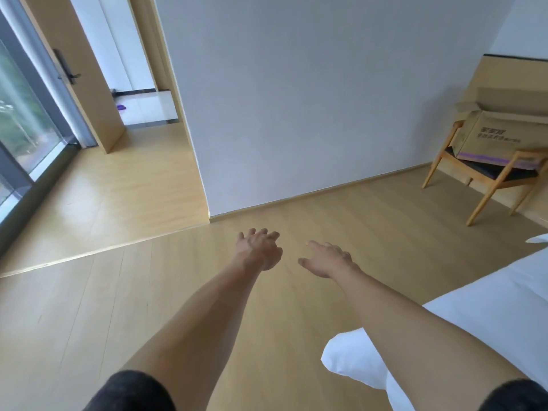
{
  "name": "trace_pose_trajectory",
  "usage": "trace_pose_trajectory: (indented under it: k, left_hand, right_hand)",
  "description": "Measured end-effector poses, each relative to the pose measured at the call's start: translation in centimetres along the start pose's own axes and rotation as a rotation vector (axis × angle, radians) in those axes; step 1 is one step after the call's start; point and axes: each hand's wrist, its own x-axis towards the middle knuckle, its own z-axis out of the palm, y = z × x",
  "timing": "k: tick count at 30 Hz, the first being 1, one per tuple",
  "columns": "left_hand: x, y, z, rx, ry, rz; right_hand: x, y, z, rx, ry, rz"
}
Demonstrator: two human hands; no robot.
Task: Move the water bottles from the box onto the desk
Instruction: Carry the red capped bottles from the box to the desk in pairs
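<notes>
The box (501,134) sits far off on the right, on the seat of a wooden chair (486,173) that stands by the wall. It is a brown cardboard box with its top flaps open and some dark print on the side. You cannot see inside it from here, so you cannot tell about the bottles. Both of your arms reach out in front of you over the wooden floor (148,292). Your left hand (261,247) is in the middle, with its fingers (268,232) loose and a little spread, holding nothing. Your right hand (327,259) is just beside it, palm down, with its fingers (312,244) also loose and holding nothing. The two hands are near each other but do not touch. Both hands are well apart from the box. Near you on the right is a bed with white sheets (474,315). A grey wall (311,99) stands ahead. Far on the left there is an open wooden door (80,75), and a big glass window (20,114) runs along the left side.
</notes>
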Motion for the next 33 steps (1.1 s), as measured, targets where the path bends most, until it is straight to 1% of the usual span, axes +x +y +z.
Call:
trace_pose_trajectory:
  k: [5,7,12,15,20,23,27,33]
  left_hand:
    - [6.7,1.6,-1.5,0.025,-0.002,0.046]
    - [10.1,2.9,-2.2,0.026,-0.002,0.086]
    - [20.3,7.7,-3.8,0.045,-0.003,0.249]
    - [26.7,11.0,-5.2,0.054,-0.012,0.348]
    - [36.3,15.5,-9.2,0.059,-0.009,0.506]
    - [41.3,17.7,-11.2,0.067,-0.001,0.567]
    - [45.8,21.7,-12.4,0.077,-0.029,0.644]
    - [50.0,29.4,-12.5,0.11,-0.041,0.796]
  right_hand:
    - [5.0,2.0,-2.1,0.011,0.02,0.029]
    - [7.2,3.4,-3.1,0.015,0.027,0.068]
    - [14.0,8.1,-6.7,0.056,0.063,0.197]
    - [18.0,11.2,-9.2,0.072,0.082,0.311]
    - [24.2,15.1,-14.2,0.116,0.111,0.47]
    - [26.6,17.0,-16.4,0.14,0.144,0.545]
    - [28.6,20.1,-18.5,0.166,0.153,0.628]
    - [31.7,25.5,-20.6,0.201,0.177,0.721]
